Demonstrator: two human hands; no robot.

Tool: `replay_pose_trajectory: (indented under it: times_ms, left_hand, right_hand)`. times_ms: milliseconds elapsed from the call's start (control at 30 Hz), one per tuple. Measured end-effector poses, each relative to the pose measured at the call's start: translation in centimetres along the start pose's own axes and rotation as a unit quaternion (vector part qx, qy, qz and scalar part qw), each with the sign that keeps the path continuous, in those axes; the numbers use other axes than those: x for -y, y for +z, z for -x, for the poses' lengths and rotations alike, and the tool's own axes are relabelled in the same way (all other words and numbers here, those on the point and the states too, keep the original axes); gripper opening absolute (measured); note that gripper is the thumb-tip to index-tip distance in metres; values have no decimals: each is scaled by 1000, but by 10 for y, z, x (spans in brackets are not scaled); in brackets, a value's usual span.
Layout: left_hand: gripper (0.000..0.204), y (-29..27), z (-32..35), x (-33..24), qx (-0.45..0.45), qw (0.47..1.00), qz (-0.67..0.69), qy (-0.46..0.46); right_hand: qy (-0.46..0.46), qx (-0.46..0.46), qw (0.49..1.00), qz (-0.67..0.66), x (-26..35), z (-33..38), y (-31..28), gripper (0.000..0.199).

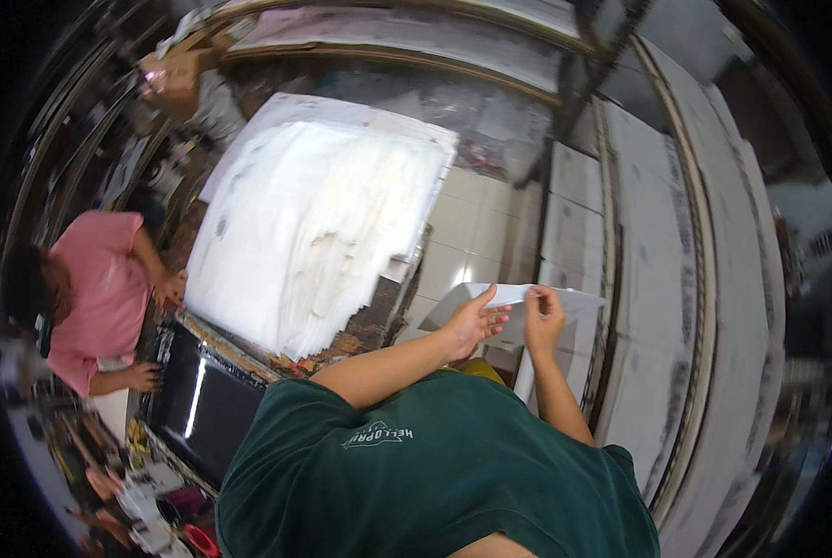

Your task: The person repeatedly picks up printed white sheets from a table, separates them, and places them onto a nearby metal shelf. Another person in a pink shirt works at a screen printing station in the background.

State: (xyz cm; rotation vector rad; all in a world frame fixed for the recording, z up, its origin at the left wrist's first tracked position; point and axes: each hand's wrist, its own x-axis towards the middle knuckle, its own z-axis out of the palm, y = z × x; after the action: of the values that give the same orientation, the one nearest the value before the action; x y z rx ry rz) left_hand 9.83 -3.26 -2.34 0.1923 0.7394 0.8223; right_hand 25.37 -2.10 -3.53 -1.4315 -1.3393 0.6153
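My right hand [544, 314] is closed in a pinch on the upper edge of a thin white sheet [576, 301], which hangs in front of me over the gap beside the long rack. My left hand [474, 325] is beside the sheet's left part, its thumb raised and its fingers apart. Whether its thumb touches the sheet I cannot tell. To the left of my hands, a broad stack of white sheets [286, 223] lies on a worn table, with ragged, layered edges on its near right side.
At the left, a co-worker in a pink shirt [95, 279] leans by a dark framed panel [202, 395] with glossy surface. Long racks [653, 279] bearing pale sheets run along the right. Tiled floor [462, 223] shows between table and racks. A cardboard box [174, 79] is far left.
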Motion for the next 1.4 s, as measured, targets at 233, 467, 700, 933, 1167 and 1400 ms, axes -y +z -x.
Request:
replay_pose_trajectory:
  times_ms: [233,467,700,933,1167,1400]
  left_hand:
    - [42,-52,-50,-56,-129,985,85,79]
    - [41,-46,-66,-134,-194,924,248,219]
    - [42,-11,-40,-185,-237,847,304,365]
    - [43,-8,-74,-237,-232,855,292,360]
    - [47,-28,-132,-293,-212,840,293,404]
    - [48,-24,-143,-295,-272,793,295,459]
  right_hand:
    - [29,31,998,-38,-74,-160,37,13]
    - [70,118,990,-42,-143,-314,94,10]
    - [14,136,991,8,-184,-418,137,9]
    - [-17,112,989,100,-183,-494,154,16]
    - [-88,153,964,198,-165,-552,169,42]
    - [-141,267,930,210,-206,-572,231,43]
